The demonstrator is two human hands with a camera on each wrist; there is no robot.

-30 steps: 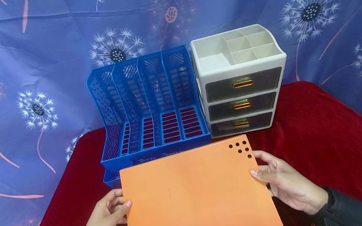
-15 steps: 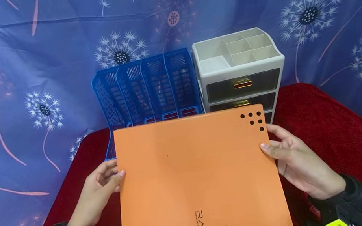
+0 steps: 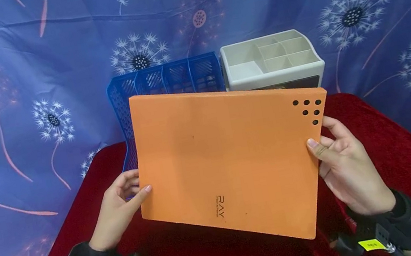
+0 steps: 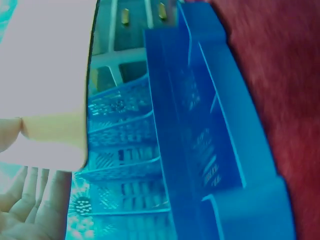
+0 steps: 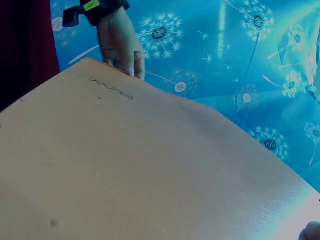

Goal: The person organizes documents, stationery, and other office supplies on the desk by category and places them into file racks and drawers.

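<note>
A flat orange folder (image 3: 223,161) with several black dots in one corner and RAY lettering is held up in front of me, tilted so its right side hangs lower. My left hand (image 3: 118,208) pinches its left edge near the bottom corner, thumb on the front and fingers behind. On the opposite edge, my right hand (image 3: 348,163) grips it below the dots, thumb also on the front. Behind the folder stands a blue slotted file rack (image 3: 121,110), its lower part hidden in the head view. The left wrist view shows the rack's front trough (image 4: 235,115) and dividers.
A white desk organizer (image 3: 276,75) with small top compartments and dark drawers stands right of the rack, mostly covered by the folder. Red velvet cloth (image 3: 397,150) covers the table. A blue dandelion-print curtain (image 3: 65,47) hangs behind.
Both hands have raised the orange folder up and away from me, past the front of the rack. It has shifted slightly right and turned clockwise, covering more of the rack and drawers.
</note>
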